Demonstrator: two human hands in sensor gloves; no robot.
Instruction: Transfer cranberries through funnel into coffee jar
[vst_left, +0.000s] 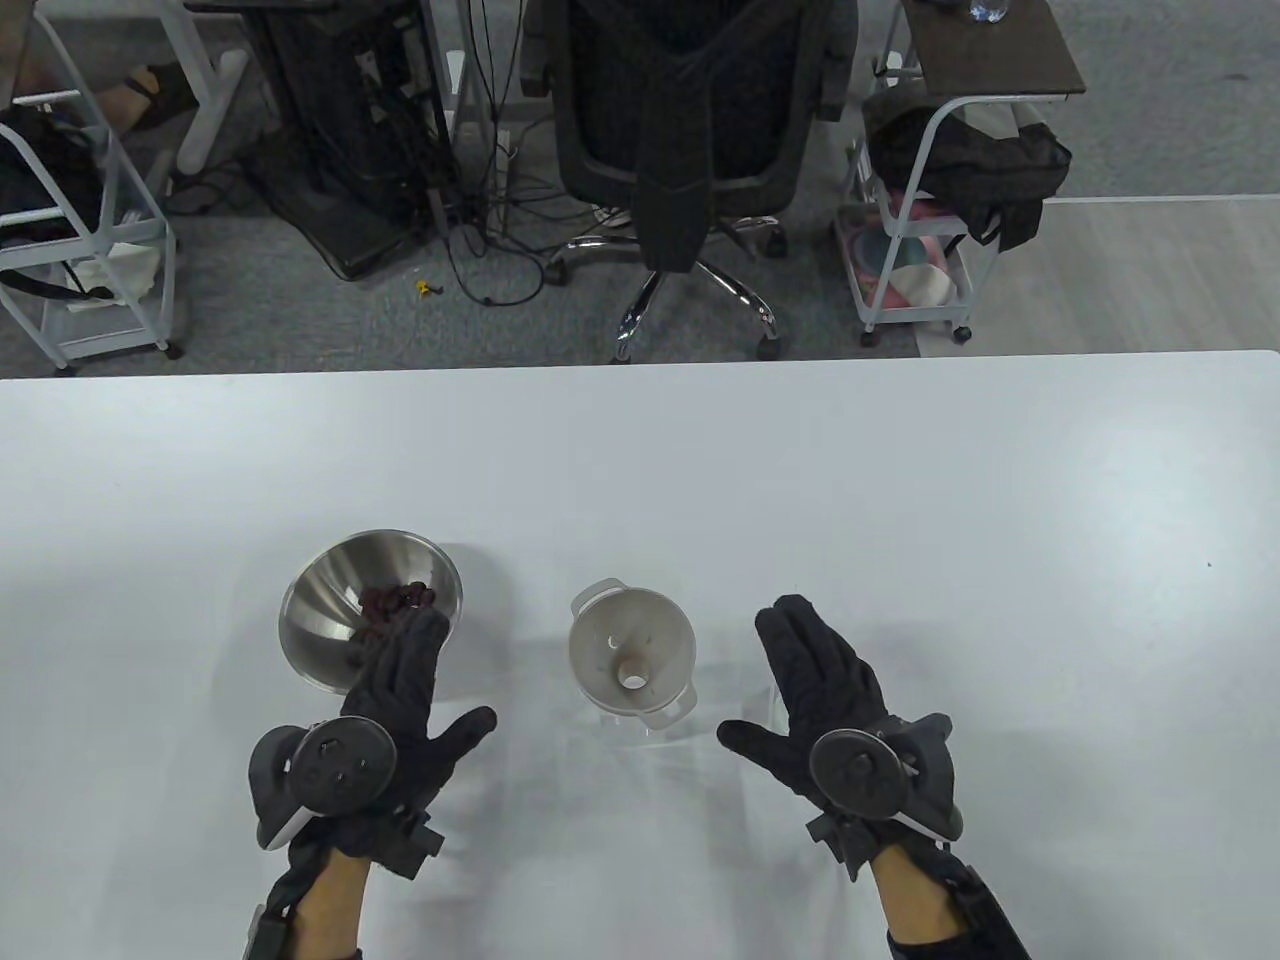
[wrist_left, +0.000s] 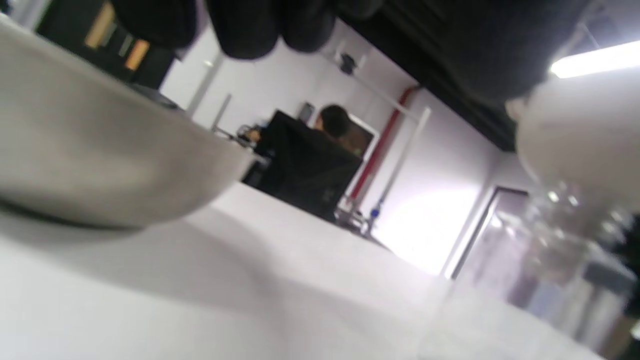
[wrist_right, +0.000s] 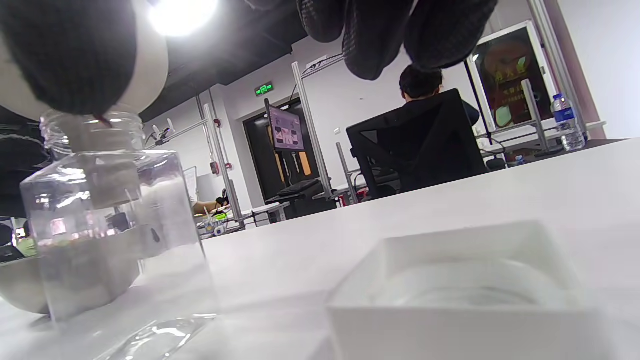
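Left hand (vst_left: 395, 690) reaches over the near rim of the steel bowl (vst_left: 320, 600), fingers extended toward the cranberries (vst_left: 398, 598); the berries lie just beyond and under the fingertips, a small dark clump low in the bowl's far side; whether a pinch has closed on any of them cannot be told, since the fingertips cover the clump from above and the left wrist view is blurred, showing only the bowl's outer wall (wrist_left: 100, 165) and dark fingertips (wrist_left: 250, 30) at the top edge. The white funnel (vst_left: 632, 655) sits in the mouth of the clear glass jar (wrist_right: 100, 220), off to the thumb side of the left hand, with bare table (vst_left: 900, 480) between; its spout runs straight down into the jar neck, so the carry from bowl to funnel is a short sideways sweep toward the body's midline. Right hand (vst_left: 820, 690) hovers flat, fingers straight and holding nothing, just beside the funnel on its other side, thumb pointing toward it; a clear square lid or dish (wrist_right: 465, 280) lies below its palm. Judgement: left hand is the nearer to the berries and has the scoop; right is placed to steady the funnel if it tips.
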